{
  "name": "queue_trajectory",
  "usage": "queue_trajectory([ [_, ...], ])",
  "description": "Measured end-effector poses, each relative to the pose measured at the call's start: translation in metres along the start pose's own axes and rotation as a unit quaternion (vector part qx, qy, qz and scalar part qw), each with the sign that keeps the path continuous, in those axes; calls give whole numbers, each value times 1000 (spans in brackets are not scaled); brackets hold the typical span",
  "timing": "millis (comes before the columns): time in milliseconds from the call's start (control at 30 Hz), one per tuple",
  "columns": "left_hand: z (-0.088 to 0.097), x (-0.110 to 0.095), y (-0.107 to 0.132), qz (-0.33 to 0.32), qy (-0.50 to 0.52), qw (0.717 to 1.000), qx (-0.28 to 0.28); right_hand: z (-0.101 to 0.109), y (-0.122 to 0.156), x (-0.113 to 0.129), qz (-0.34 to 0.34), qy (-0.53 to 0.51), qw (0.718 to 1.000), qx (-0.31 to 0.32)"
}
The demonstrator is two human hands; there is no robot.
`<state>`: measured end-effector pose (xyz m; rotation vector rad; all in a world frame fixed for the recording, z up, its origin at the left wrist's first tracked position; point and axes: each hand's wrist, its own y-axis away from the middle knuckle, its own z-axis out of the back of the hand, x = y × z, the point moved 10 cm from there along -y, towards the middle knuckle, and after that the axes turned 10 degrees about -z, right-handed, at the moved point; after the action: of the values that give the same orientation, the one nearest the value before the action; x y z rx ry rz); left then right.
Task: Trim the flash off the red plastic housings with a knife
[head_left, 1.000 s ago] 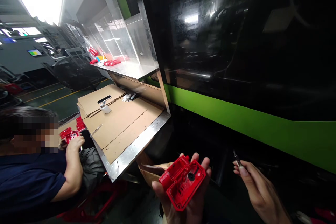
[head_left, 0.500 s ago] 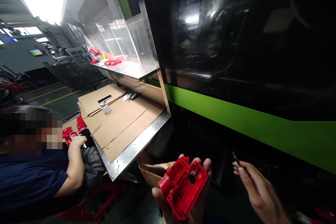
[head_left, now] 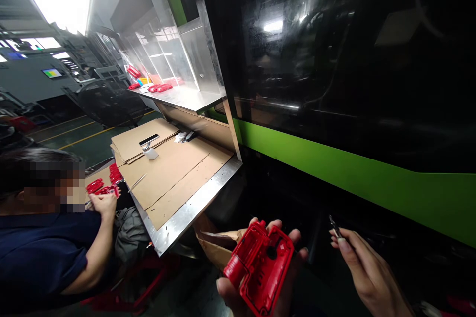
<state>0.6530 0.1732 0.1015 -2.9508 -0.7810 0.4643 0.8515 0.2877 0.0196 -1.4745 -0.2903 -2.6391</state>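
Observation:
My left hand (head_left: 282,277) at the bottom centre cups a red moulded plastic housing (head_left: 260,267), its hollow inner side facing up. To the right, my right hand (head_left: 366,272) has its fingers pinched on a small dark metal tool (head_left: 334,226), whose tip points up. The two hands are apart, with a dark gap between the housing and the tool.
A steel table (head_left: 193,208) covered with cardboard sheets (head_left: 167,168) stands to the left. A seated person in a dark blue shirt (head_left: 40,257) handles red parts (head_left: 102,188) there. A green-and-black machine (head_left: 334,109) fills the right. More red parts (head_left: 158,88) lie on an upper shelf.
My left hand has tilted the red housing and lowered it slightly. My right hand has stayed almost still. The seated person's hand has shifted over the red parts.

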Motion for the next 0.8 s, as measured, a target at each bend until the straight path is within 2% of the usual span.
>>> queue_trajectory([
  [200, -2, -1, -1, -11, -25, 999, 20, -4, -1, -1, -10, -1, 1000, 30],
  [400, -1, 0, 0, -7, -11, 1000, 6, 0, 8, 19, -23, -31, 999, 7],
  [533, -6, -5, -1, -26, -34, 998, 40, -1, 10, 28, -14, -24, 1000, 3],
  [800, -3, -5, -1, -25, -57, 998, 31, -2, 4, 20, 26, 20, 999, 13],
])
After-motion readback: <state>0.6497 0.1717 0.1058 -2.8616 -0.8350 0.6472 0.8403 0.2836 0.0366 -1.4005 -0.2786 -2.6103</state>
